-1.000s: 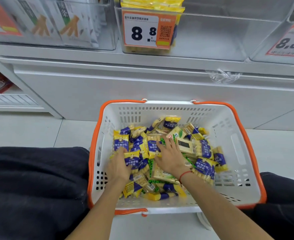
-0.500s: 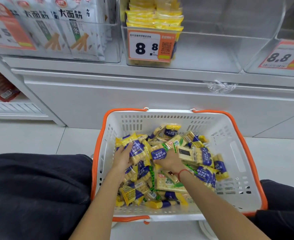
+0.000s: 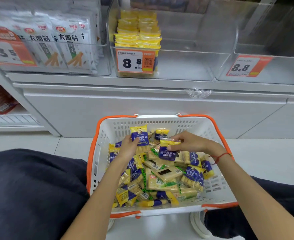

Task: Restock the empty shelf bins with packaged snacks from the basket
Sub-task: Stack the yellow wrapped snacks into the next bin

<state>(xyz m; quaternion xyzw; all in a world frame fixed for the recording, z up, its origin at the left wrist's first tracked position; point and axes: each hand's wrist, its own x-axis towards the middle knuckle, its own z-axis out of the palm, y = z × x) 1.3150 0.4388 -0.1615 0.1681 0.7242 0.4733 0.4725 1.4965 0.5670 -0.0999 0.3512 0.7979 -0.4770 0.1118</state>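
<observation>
- The left hand [image 3: 128,149] reaches forward over the left half of the basket [image 3: 217,191], forearm angled up from the near edge, and grips an upright yellow-and-blue snack packet [image 3: 140,137] by its lower left side, thumb across the front.
- That packet is lifted above the heap, near the basket's far wall; it shows a small cow logo at the top and white Chinese characters on a blue band.
- The right hand [image 3: 188,142] comes in from the right, wrist bent leftward, and pinches the top seal of a second yellow-and-blue packet [image 3: 168,151], which hangs below the fingers [image 3: 175,147] above the pile.
- A red string bracelet [image 3: 219,157] circles the right wrist.
- The white basket with orange rim sits on the floor between the person's dark-clothed legs, holding a heap of loose packets [image 3: 193,177], some yellow and blue, some green-trimmed cracker packs.
- On the far shelf, the clear middle bin [image 3: 186,66] holds a stack of yellow packets [image 3: 137,32] at its left side, behind an orange price tag [image 3: 136,62] reading "8.8" with a QR code.
- The bin to the right carries another tag [image 3: 246,66] reading "8.8".
- The left bin holds white bags [image 3: 68,45] printed "大面筋", with a tag [image 3: 9,51] reading "13.5".
</observation>
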